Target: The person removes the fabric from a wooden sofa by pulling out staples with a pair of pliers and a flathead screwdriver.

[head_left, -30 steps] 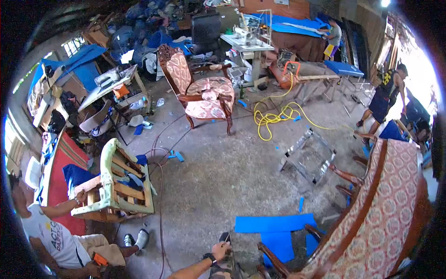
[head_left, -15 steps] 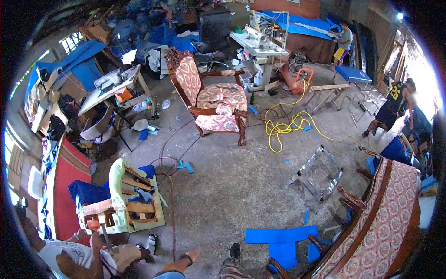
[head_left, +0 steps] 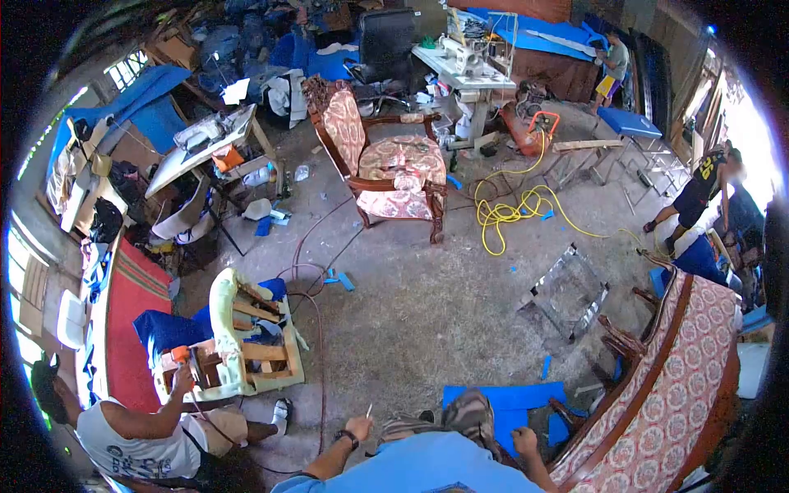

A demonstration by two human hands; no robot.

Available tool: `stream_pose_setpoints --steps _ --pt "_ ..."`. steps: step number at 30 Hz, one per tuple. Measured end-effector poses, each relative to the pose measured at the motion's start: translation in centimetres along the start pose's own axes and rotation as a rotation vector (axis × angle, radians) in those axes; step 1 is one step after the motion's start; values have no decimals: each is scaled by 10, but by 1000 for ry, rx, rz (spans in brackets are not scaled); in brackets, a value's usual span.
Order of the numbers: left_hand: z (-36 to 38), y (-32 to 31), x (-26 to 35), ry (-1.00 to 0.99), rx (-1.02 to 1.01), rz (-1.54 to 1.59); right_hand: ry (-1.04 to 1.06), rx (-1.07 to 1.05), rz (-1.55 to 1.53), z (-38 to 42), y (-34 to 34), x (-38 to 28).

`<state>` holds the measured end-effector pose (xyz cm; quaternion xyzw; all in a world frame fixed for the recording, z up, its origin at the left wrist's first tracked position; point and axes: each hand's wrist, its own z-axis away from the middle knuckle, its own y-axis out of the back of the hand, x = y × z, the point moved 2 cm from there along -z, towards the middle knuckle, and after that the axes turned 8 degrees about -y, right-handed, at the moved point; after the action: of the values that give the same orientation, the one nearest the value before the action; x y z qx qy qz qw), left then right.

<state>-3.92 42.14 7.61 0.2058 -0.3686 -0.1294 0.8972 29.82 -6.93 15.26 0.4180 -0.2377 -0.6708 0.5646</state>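
Observation:
My left hand (head_left: pixel 359 426), with a dark watch on the wrist, is closed on a thin white stick (head_left: pixel 369 410) that looks like a cigarette. Held low on the other side, my right hand (head_left: pixel 524 441) has its fingers curled, and no object shows in it. It is over the flat blue pieces (head_left: pixel 507 403) on the floor and left of the sofa with floral upholstery (head_left: pixel 641 394). Between my hands are my legs in patterned trousers (head_left: pixel 469 413), partly covered by my blue shirt.
At left, a co-worker (head_left: pixel 140 435) holds an orange-topped tool (head_left: pixel 180 354) at a bare chair frame (head_left: pixel 267 356). A carved armchair (head_left: pixel 399 160), a coiled yellow hose (head_left: pixel 501 215) and a metal frame (head_left: pixel 569 292) stand or lie ahead. Two other people are farther back at right.
My left hand has risen and the white stick now shows. My right hand and blue shirt have come into view. The co-worker at left has raised the orange-topped tool to the chair frame.

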Motion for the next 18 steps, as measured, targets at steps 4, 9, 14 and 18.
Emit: stream_pose_setpoints --steps 4,9,14,18 --pt "-22 41 29 183 408 349 -126 -290 -30 5 -17 -52" --pt "-29 57 23 -3 556 137 -24 -414 75 -38 -31 -114" --pt "-56 56 3 127 358 -140 180 -385 204 -151 -32 -205" --pt "-111 125 20 215 302 -138 461 -246 421 -267 -22 -289"
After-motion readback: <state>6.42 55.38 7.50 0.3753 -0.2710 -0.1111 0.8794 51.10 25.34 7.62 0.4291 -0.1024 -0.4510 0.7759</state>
